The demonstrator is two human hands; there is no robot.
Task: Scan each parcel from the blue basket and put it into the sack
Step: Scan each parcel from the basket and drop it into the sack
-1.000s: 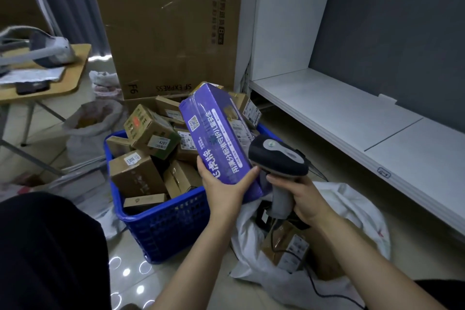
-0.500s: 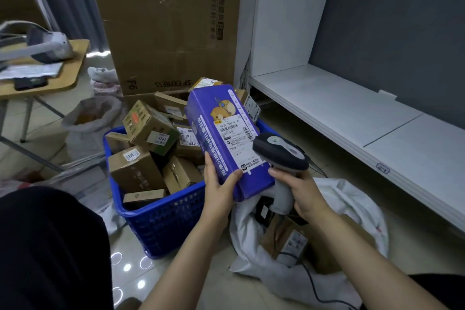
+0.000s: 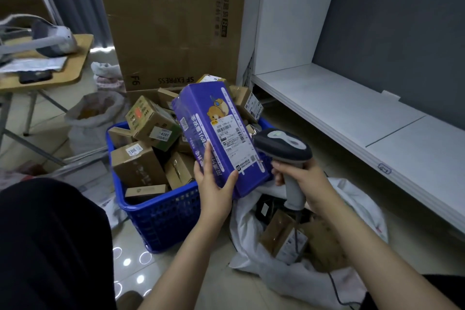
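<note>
Purple film-wrapped parcel [image 3: 198,118] held tilted over the blue basket [image 3: 161,216], label [image 3: 230,136] up. Looks light, slightly soft-sided and glossy, so likely slippery; best taken low across its narrow end. Grip of left hand [image 3: 214,184] curls round that bottom corner, thumb on the front. Grip of right hand [image 3: 304,178] wraps the scanner [image 3: 283,145] handle. White sack [image 3: 244,229] gapes below; boxes [image 3: 279,234] and cord [image 3: 334,287] crowd its mouth
</note>
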